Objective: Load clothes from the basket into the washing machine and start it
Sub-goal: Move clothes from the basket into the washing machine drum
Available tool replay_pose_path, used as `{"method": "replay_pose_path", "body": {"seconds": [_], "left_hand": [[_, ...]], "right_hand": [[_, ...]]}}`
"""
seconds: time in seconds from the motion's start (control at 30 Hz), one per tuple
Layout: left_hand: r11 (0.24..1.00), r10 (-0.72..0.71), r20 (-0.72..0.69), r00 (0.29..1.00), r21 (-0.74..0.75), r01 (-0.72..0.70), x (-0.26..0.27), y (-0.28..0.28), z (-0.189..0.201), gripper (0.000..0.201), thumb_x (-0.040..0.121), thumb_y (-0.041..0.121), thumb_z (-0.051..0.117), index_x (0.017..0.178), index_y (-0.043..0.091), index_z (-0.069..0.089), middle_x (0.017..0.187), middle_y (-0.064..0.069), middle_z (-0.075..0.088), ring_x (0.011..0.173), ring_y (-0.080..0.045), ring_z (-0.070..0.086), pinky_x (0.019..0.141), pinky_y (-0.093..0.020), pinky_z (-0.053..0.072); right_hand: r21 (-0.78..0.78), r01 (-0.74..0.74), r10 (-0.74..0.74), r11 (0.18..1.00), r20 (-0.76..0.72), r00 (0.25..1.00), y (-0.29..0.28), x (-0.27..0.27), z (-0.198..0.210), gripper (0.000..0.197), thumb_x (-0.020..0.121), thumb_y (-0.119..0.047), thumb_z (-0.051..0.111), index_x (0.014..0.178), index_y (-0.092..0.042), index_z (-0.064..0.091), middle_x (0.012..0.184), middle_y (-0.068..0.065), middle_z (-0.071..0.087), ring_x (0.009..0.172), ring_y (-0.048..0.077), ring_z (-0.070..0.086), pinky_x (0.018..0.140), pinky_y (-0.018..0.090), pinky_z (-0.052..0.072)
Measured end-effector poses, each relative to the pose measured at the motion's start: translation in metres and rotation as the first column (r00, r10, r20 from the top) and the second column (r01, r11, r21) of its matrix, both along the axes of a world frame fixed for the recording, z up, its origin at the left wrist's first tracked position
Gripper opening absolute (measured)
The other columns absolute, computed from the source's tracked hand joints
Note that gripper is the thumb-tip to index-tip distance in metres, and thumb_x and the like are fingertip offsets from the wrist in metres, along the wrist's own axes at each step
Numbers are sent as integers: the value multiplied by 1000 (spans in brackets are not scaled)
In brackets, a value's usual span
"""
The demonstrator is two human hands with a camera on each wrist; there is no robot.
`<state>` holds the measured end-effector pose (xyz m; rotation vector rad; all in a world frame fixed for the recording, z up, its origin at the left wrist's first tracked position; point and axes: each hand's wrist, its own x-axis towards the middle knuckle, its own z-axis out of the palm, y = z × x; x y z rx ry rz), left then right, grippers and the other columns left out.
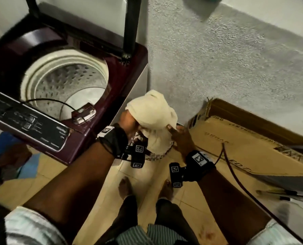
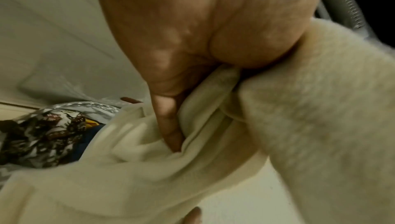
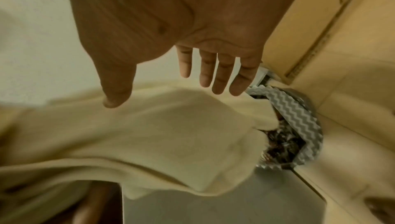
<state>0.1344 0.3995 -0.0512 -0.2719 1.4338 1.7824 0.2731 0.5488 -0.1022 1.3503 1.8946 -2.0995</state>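
Observation:
My left hand (image 1: pixel 127 121) grips a cream garment (image 1: pixel 153 114), lifted above the chevron-patterned basket (image 3: pixel 299 109) on the floor beside the washer. In the left wrist view my fingers (image 2: pixel 169 126) curl into the cream garment (image 2: pixel 149 168). My right hand (image 1: pixel 180 137) is beside the cloth with fingers (image 3: pixel 215 74) straight, holding nothing; the cream garment (image 3: pixel 149 134) hangs just below it. A dark patterned cloth (image 2: pixel 42 136) lies in the basket. The maroon top-load washing machine (image 1: pixel 129 71) stands at left, lid up, drum (image 1: pixel 67 82) showing.
A large cardboard box (image 1: pixel 249 138) lies on the floor at right, close to the basket. A small device with a cable (image 1: pixel 83 113) sits on the washer's rim by the control panel (image 1: pixel 27 122). My bare feet (image 1: pixel 126 186) stand on tiles below.

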Motion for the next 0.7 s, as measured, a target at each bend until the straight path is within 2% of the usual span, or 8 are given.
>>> {"method": "replay_pose_path", "body": {"seconds": [0.07,0.17,0.23,0.3,0.4,0.5,0.6,0.7], "left_hand": [[996,49,22,999,77,-50,-3,0,13,38,103,21,42,91,17,77,83,-3,76,76,-24,68,56,-29,56],[989,55,15,998,135,-57,-7,-4,27,29,100,30,50,110,15,73,117,-12,72,108,-31,65,81,-37,57],[996,-63,-29,998,61,65,-7,-8,35,37,94,31,61,126,11,65,130,-11,66,113,-25,66,89,-35,56],[994,-106,-165,981,-60,97,-7,-15,33,47,90,30,65,132,10,59,131,-6,64,108,-19,67,91,-32,55],[979,-195,-368,909,-124,160,-6,-24,44,54,90,34,64,140,19,52,137,0,61,124,-15,60,107,-40,47],[990,-129,-314,941,19,142,-13,-39,64,31,99,20,53,130,21,58,124,1,70,114,-12,66,97,-31,53],[986,-97,-122,988,125,112,-23,-61,88,32,97,25,53,124,12,65,111,-10,74,98,-23,71,80,-33,57],[997,65,-202,977,51,-56,-39,-86,105,26,94,11,56,116,8,68,97,-9,77,89,-24,72,67,-30,60]], "right_hand": [[-179,86,-92,980,-23,996,-22,2,7,41,79,-53,76,108,-29,62,110,0,66,97,18,61,75,35,54],[-373,159,-211,914,-102,972,-43,-9,10,67,73,-65,77,133,-47,53,142,-7,55,126,26,55,96,54,52],[-414,151,-258,898,-215,942,-50,-26,26,69,76,-66,73,137,-41,54,142,-2,58,130,28,55,104,55,46],[-354,144,-249,924,-272,929,-55,-44,59,67,71,-63,79,126,-28,67,128,4,69,120,28,64,103,53,49],[-157,95,-150,983,-390,908,-54,-65,88,51,75,-36,85,118,-13,71,118,6,74,112,24,69,102,50,51],[-132,19,-79,991,-467,881,-62,-80,103,44,88,-20,75,129,-10,64,126,5,70,120,22,65,107,45,48],[-67,-67,24,996,-511,859,-79,-103,108,33,93,-15,68,126,-20,66,128,-1,69,123,19,62,110,42,46],[59,-102,117,993,-471,874,-99,-127,119,21,93,-19,69,112,-29,69,110,-19,71,110,0,65,102,22,48]]}}
